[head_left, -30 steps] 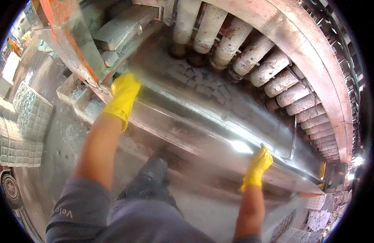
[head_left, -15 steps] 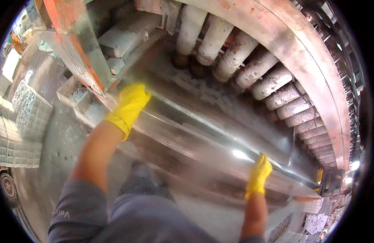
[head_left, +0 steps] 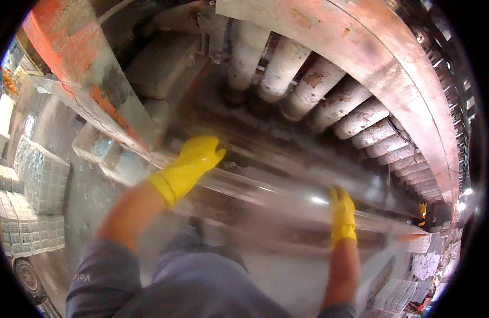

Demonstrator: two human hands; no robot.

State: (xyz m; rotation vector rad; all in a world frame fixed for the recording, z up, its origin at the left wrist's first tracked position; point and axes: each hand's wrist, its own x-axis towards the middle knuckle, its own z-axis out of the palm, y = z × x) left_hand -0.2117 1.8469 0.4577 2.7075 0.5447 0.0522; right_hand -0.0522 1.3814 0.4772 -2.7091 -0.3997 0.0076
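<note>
My left hand (head_left: 194, 159), in a yellow rubber glove, is over the near side of a long, wet metal ledge (head_left: 244, 183). Its fingers are curled inward, and motion blur hides what they hold, if anything. My right hand (head_left: 342, 213), gloved the same way, is farther right along the same ledge. Those fingers bend over near a bright glint on the metal, and their grip is hidden too. Beyond both hands lies a dark, blurred trough (head_left: 287, 153) below a row of thick, whitish, crusted cylinders (head_left: 313, 82).
A curved, rust-stained beam (head_left: 382, 47) runs above the cylinders. An orange-and-grey post (head_left: 91, 63) stands at left, with plastic crates (head_left: 93, 143) beside it. Stacked white crates (head_left: 40, 180) and a wheel (head_left: 28, 275) are farther left. More crates (head_left: 395, 294) sit at lower right.
My left hand has shifted right and slightly down. My right hand has come up a little in the picture. The whole view has also shifted slightly.
</note>
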